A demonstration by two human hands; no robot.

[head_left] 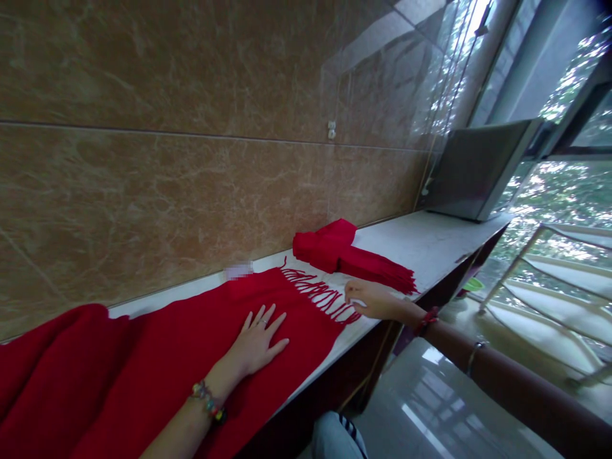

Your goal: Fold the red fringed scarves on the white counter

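Observation:
A red scarf with a fringe of thin strands at its far end lies spread along a narrow white counter. My left hand rests flat on the cloth, fingers spread, a short way in from the fringe. At the near corner of that fringe is my right hand, its fingers curled in and closed. Whatever may be between those fingertips is hidden; strands lie just beneath them. Beyond, a second red scarf lies folded over itself, its own fringe pointing right.
A brown tiled wall runs along the counter's back. On the far end of the counter stands a grey box-like appliance by the windows. A cream metal rack is on the right, above a shiny floor. My knee shows below.

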